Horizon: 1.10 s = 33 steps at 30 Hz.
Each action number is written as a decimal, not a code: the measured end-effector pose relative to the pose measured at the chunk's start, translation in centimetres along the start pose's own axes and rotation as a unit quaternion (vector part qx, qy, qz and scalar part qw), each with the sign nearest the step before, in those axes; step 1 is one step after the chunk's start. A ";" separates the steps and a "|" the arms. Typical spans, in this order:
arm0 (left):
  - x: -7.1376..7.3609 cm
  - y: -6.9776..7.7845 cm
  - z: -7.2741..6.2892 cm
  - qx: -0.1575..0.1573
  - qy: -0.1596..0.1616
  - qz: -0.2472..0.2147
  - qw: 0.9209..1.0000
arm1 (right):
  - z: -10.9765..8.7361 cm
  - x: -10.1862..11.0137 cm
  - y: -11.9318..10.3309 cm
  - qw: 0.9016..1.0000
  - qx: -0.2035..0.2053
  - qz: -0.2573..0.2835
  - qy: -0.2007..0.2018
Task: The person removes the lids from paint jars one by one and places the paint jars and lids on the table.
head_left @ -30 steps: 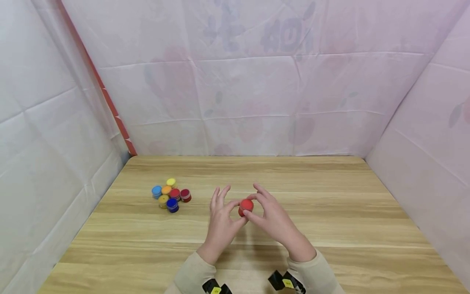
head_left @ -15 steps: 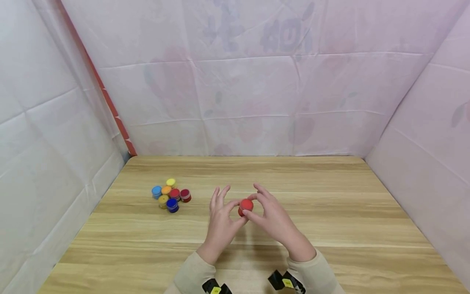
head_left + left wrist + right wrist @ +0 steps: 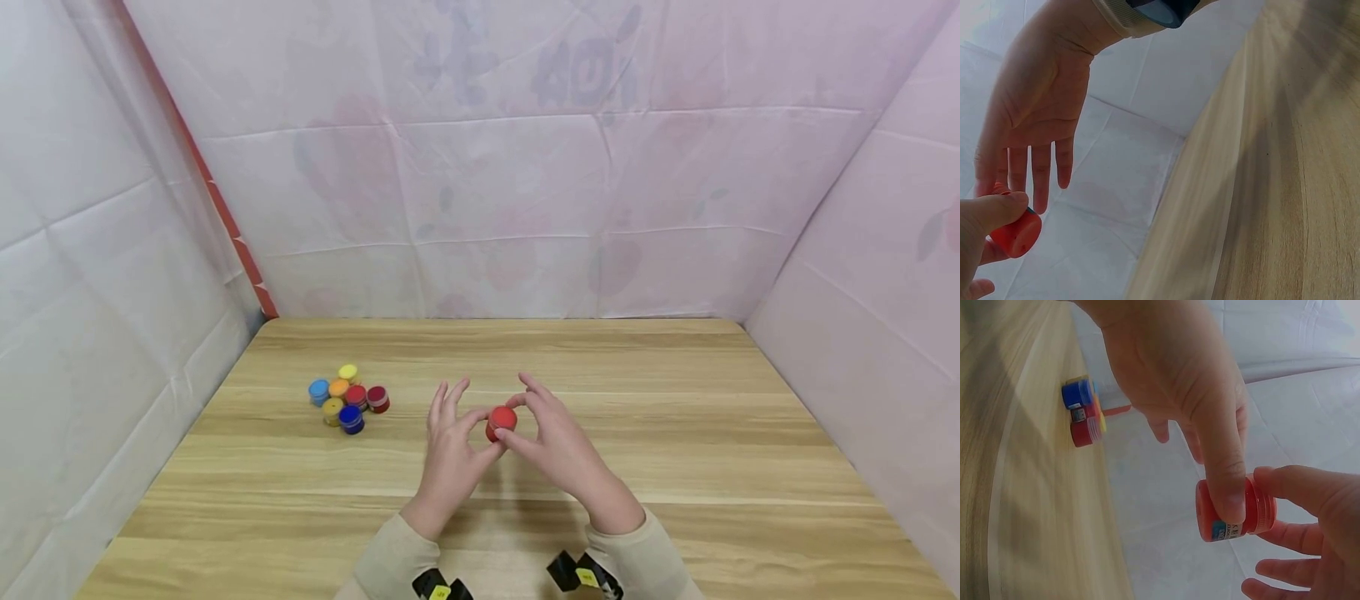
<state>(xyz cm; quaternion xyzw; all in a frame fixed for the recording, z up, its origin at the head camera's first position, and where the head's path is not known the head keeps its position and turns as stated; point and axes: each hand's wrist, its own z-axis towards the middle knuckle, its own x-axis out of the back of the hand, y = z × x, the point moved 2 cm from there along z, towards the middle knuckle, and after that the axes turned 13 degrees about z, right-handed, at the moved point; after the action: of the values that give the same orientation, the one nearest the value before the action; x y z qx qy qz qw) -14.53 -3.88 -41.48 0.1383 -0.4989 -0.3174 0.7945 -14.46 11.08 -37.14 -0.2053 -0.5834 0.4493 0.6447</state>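
Note:
Above the table [image 3: 480, 517], both hands hold a small red paint jar [image 3: 1210, 512] upright. My left hand [image 3: 447, 462] grips its lower body; the left thumb [image 3: 1229, 462] lies across the label in the right wrist view. With thumb and index finger my right hand [image 3: 562, 446] pinches the jar at the lid [image 3: 1264, 509], which is on the jar. The other fingers of both hands stand away from it. In the left wrist view the right hand [image 3: 1038, 87] comes from the top, and the left thumb covers part of the jar [image 3: 1017, 236].
Several more paint jars cluster on the table's left side, among them a dark blue jar [image 3: 352, 419], a light blue jar [image 3: 319, 392], a yellow jar [image 3: 348, 372] and a dark red jar [image 3: 378, 399]. Pale cloth walls [image 3: 510, 183] stand behind and at both sides.
Hands and red jar stay almost exactly where they were. The slight leftward shift of the whole head view is the only visible difference.

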 end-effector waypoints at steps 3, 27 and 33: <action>-0.1 0.0 0.0 0.002 -0.004 0.003 1.000 | 0.0 0.0 0.0 1.000 0.001 -0.003 -0.002; -0.1 -0.1 0.0 0.002 -0.006 0.002 1.000 | 0.0 0.0 0.2 1.000 -0.011 0.009 -0.004; -0.2 -0.1 0.0 0.002 -0.007 0.004 1.000 | 0.1 0.0 0.2 1.000 -0.009 0.006 0.000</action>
<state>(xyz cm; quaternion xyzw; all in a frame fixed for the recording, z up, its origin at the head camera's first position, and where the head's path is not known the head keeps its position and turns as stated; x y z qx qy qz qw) -14.66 -3.86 -41.65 0.1359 -0.5052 -0.3141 0.7922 -14.60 11.17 -37.26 -0.2144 -0.5861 0.4479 0.6402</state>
